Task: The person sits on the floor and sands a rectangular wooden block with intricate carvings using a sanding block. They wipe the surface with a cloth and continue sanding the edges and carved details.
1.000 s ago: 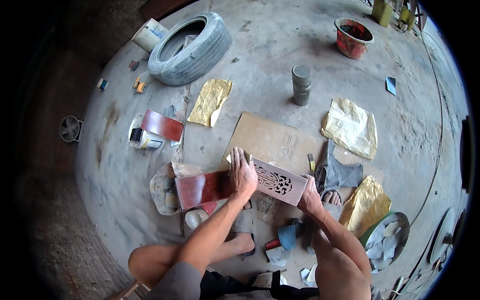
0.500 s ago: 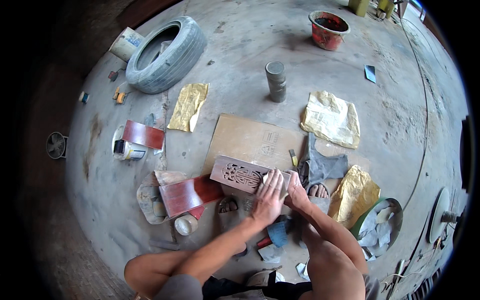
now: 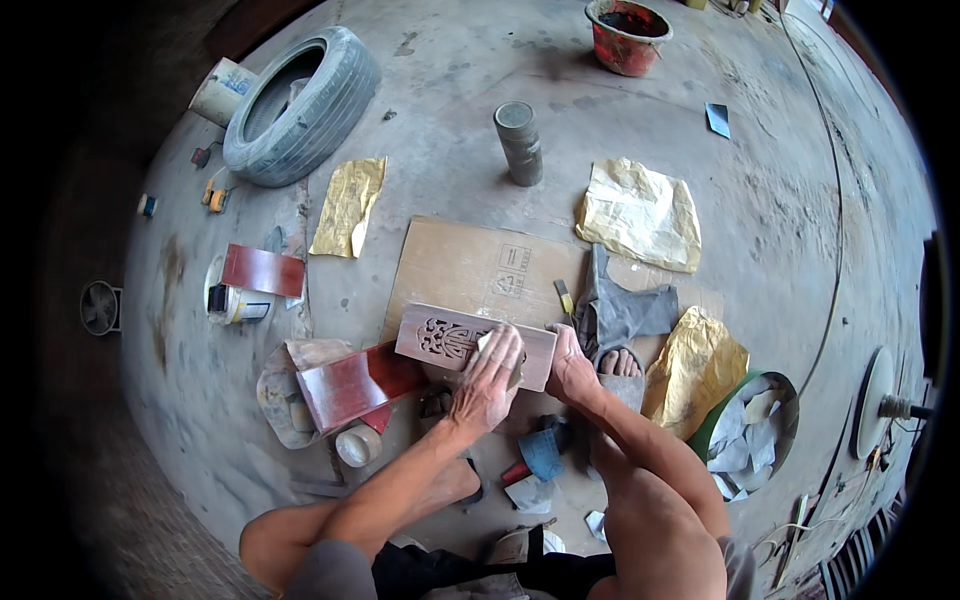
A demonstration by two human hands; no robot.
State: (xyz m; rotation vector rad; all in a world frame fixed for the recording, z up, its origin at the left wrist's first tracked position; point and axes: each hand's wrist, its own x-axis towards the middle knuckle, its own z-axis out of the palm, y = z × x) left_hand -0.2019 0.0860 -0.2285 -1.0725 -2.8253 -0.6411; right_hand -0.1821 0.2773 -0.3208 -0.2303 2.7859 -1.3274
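Note:
A pale reddish-brown wooden panel [image 3: 534, 357] with a cut-through carved pattern is held tilted above a flat cardboard sheet [image 3: 450, 262]. My left hand [image 3: 488, 378] presses a folded piece of sandpaper [image 3: 516, 377] against the panel's face, its fingers covering the right part of the carving. Most of the sandpaper is hidden under the fingers. My right hand [image 3: 574, 368] is closed round the panel's right end; its fingertips are partly hidden. Left of the panel, a glossy red-brown board [image 3: 345, 392] rests at a slant.
Crumpled yellowish paper sheets [image 3: 697, 368] lie around, with a grey cloth [image 3: 630, 303] by my foot. A green-rimmed bin [image 3: 712, 420] of scraps stands at right. Farther off are a tyre [image 3: 335, 125], a grey cylinder [image 3: 522, 160] and a red bucket [image 3: 622, 50].
My left hand has slid left along the panel with the sandpaper, from its right end onto the carving. My right hand still grips the end. The whole view has shifted slightly.

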